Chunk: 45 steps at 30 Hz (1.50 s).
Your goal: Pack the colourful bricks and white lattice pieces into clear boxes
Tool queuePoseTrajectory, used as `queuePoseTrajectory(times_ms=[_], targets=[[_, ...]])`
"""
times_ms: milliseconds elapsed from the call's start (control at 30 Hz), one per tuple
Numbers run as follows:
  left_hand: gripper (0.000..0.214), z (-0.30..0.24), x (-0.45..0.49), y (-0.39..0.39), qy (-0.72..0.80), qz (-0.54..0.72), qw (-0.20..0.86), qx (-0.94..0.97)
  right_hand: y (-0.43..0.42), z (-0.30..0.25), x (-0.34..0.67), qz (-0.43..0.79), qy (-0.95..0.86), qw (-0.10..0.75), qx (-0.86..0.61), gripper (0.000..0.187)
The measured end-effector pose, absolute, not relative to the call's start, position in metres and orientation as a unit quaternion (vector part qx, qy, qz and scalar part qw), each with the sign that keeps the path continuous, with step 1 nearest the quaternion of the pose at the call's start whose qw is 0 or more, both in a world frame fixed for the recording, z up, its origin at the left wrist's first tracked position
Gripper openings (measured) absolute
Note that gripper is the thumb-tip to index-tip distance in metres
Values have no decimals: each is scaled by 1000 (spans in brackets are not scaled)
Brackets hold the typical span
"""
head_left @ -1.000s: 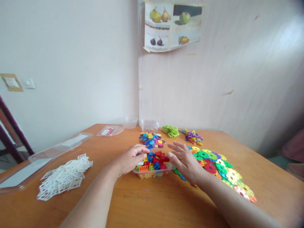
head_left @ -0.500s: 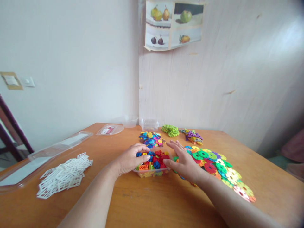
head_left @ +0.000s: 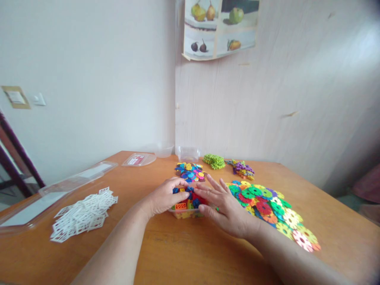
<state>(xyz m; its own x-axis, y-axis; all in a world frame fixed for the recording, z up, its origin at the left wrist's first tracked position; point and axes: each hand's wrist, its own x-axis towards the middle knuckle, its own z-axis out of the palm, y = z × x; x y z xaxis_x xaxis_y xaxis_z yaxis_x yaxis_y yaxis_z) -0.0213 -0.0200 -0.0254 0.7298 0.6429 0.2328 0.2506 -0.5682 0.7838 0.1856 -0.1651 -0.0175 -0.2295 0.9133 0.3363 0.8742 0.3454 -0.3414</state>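
Note:
A small clear plastic tub (head_left: pixel 181 213) full of coloured building bricks sits on the wooden table (head_left: pixel 190 253) in front of me. My left hand (head_left: pixel 165 196) curls over the tub's left side, fingers bent and resting on the bricks. Spread flat with its fingers apart, my right hand (head_left: pixel 224 206) lies over the tub's right half, covering most of the bricks. Only an orange brick and a few blue and red ones show between the hands.
Large colourful flower discs (head_left: pixel 267 206) spread to the right. Smaller coloured discs (head_left: pixel 189 171), a green pile (head_left: pixel 214 161) and a purple pile (head_left: pixel 242 168) lie behind. White lattice pieces (head_left: pixel 84 213) and a long clear lid (head_left: pixel 56 194) are at left. Clear containers (head_left: pixel 187 152) stand by the wall.
My right hand has slid left across the tub and now covers its bricks. The left hand stays on the tub's left side. The view has tilted slightly.

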Motion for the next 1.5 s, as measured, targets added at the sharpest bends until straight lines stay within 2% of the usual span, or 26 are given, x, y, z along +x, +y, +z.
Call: queuePoseTrajectory(times_ms=[133,233,433,633,800,1000,1200,1500], targets=[[36,-26,-22,-20,270,256,381,847,-169,-11,179,35,-801,192,-566,57],[37,-26,-21,-21,268,257,383,846,-170,-11,179,25,-797,205,-567,60],[37,-22,-22,-23,268,243,397,844,-172,-9,182,26,-808,211,-550,48],[38,-26,-23,-20,275,245,397,841,-169,-14,186,-7,-794,244,-557,48],[40,-26,-23,-20,272,243,384,848,-169,-15,187,-8,-799,230,-556,43],[43,-25,-22,-21,274,246,379,849,-163,-20,197,-59,-742,275,-608,39],[46,-26,-23,-20,277,244,384,846,-163,-20,199,-53,-752,208,-623,39],[38,-24,-19,-25,297,236,458,804,-168,-14,189,-9,-787,193,-586,51]])
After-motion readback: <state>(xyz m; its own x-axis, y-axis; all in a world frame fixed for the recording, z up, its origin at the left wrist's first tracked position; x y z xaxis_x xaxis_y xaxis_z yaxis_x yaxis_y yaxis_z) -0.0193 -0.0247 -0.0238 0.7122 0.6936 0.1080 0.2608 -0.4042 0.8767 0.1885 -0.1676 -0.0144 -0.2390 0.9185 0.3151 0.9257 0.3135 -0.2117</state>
